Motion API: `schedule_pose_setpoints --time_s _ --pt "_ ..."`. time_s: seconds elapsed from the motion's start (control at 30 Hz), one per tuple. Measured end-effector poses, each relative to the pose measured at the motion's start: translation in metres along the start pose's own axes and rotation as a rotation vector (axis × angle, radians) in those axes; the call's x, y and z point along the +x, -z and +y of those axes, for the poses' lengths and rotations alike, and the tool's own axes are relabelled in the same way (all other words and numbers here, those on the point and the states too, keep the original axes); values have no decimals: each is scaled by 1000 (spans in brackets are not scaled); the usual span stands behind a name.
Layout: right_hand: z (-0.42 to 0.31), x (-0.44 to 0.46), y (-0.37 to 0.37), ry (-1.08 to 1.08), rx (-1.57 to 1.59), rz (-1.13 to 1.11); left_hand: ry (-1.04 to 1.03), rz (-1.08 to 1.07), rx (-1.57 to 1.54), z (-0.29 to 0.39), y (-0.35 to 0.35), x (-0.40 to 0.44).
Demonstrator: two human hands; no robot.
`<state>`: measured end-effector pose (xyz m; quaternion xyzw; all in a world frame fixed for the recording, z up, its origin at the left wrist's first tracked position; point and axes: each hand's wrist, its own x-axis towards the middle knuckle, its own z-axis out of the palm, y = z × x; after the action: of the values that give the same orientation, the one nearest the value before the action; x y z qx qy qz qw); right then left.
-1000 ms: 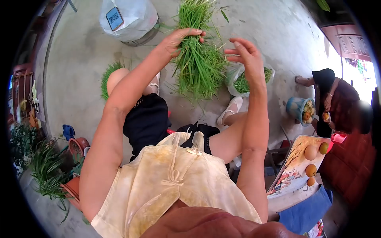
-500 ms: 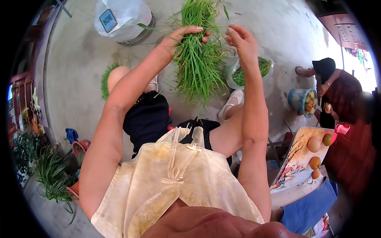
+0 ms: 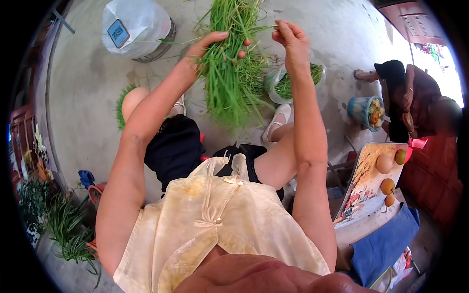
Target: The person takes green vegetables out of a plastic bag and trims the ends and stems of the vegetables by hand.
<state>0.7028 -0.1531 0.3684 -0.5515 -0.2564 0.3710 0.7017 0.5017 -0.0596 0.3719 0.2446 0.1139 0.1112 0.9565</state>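
Green bunch (image 3: 227, 73): here it is, up front above the concrete floor (image 3: 83, 93), loose blades fanning out below the grip.
Left hand (image 3: 207, 46): closed around the bunch, thumb across the top, fingertips showing at the far side.
Right hand (image 3: 291, 41): thumb and fingers pinched together on a thin stem (image 3: 266, 27), out to the bunch's right.
Plastic bag (image 3: 270, 88): mouth open, cut-looking greenery (image 3: 284, 88) inside, just below the right hand.
Covered bucket (image 3: 167, 41): white plastic sheet (image 3: 139, 19) over the top, phone (image 3: 118, 33) lying on it; contents hidden.
Blue-and-white bucket (image 3: 358, 110): pale and orange pieces (image 3: 375, 113) fill it, beside another person (image 3: 420, 97).
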Motion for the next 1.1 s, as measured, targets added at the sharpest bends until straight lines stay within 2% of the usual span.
schedule_pose_setpoints --time_s 0.07,0.17,0.3,0.4,0.47,0.6,0.7,0.77,0.87,1.0,1.03,1.1 --pt "-6 5 13 24 48 88 103 -178 -164 2 11 -5" --pt "-22 9 30 111 49 260 81 -213 -141 4 20 -10" --pt "-44 19 66 572 -339 581 -4 -109 -53 14 26 -23" --pt "-45 20 93 507 -516 430 -15 -72 -54 22 29 -22" --pt "-41 15 88 377 -400 240 -13 -41 -54 25 35 -22" --pt "-33 6 60 207 -304 -134 16 302 202 18 32 -11" --pt "-29 1 37 117 -327 -320 97 237 169 8 27 -3" --pt "-19 -1 26 117 -309 -363 137 174 109 2 14 -2" --pt "-5 -6 7 126 -262 -352 133 304 62 -11 -9 -2" --pt "8 -11 -5 104 -149 -294 255 234 -6 -21 19 8" --pt "9 -12 -8 89 -121 -289 288 289 -24 -21 23 7" --pt "11 -15 -13 7 -136 -324 244 306 -7 -23 27 9"
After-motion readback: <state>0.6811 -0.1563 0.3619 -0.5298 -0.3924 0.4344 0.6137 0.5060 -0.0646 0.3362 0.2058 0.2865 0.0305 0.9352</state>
